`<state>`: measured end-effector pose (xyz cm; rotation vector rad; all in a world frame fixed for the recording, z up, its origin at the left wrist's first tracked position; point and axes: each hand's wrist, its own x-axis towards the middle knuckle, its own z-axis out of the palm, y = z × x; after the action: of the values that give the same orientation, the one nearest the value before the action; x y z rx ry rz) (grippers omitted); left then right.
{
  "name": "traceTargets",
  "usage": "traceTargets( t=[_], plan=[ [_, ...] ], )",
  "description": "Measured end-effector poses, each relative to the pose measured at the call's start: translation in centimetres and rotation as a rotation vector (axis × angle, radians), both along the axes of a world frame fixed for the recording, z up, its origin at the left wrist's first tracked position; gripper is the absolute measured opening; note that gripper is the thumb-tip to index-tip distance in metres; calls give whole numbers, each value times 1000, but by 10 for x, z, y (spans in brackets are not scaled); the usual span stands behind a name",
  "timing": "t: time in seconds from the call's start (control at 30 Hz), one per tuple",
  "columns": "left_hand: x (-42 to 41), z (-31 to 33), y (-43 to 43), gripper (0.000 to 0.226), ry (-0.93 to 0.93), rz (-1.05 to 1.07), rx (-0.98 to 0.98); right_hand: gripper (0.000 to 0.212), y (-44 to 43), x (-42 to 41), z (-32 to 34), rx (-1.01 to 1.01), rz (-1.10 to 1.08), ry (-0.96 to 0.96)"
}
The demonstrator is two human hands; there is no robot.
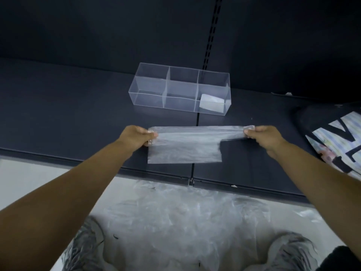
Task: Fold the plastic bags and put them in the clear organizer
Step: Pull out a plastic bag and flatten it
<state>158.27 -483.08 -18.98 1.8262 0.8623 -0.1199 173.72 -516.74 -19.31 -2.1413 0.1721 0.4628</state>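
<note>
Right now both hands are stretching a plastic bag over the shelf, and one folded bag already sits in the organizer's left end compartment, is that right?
Not quite. In the head view the folded bag sits in the front compartment at the right end of the organizer, not the left. The rest holds: the left hand and right hand stretch a plastic bag over the shelf.

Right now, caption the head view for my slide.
Left hand and right hand hold a plastic bag taut over the dark shelf; the clear organizer behind holds one folded bag.
</note>
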Motion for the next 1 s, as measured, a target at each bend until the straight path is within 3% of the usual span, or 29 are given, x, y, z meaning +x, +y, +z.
traceTargets(
  t=[0.13, 0.2, 0.3, 0.37, 0.43, 0.5, 0.6, 0.67, 0.73, 0.87, 1.0],
  plan=[
    [3, -19, -1, 24, 44, 24, 161, 30, 8, 5, -24, -88, -104, -27],
    [1, -20, -7, 20, 59, -34, 357, 28, 8, 6, -30, -143, -107, -34],
    [-6, -20, -26, 23, -194, -107, 808, 29, 8, 4, -34, -198, -89, -69],
    [-10, -25, -42, 34, -304, -337, 935, 30, 13, 1, -31, -233, -96, -104],
    [-15, -34, -55, 44, -211, -541, 932, 29, 24, -8, -22, -305, -151, -201],
    [-21, -47, -57, 56, -55, -592, 957, 31, 45, -26, -14, -356, -204, -424],
    [-29, -61, -59, 76, 83, -606, 1003, 24, 101, -76, -12, -260, 98, -720],
    [-32, -66, -60, 81, 106, -620, 1034, 36, 140, -112, -21, -216, 470, -664],
    [-33, -67, -60, 78, 125, -628, 1067, 47, 162, -132, -37, -292, 685, -580],
    [-33, -66, -58, 82, 110, -620, 1023, 65, 145, -105, -62, -568, 770, -533],
    [-40, -67, -50, 89, 128, -599, 1018, 68, 79, -53, -71, -699, 698, -513]
  ],
)
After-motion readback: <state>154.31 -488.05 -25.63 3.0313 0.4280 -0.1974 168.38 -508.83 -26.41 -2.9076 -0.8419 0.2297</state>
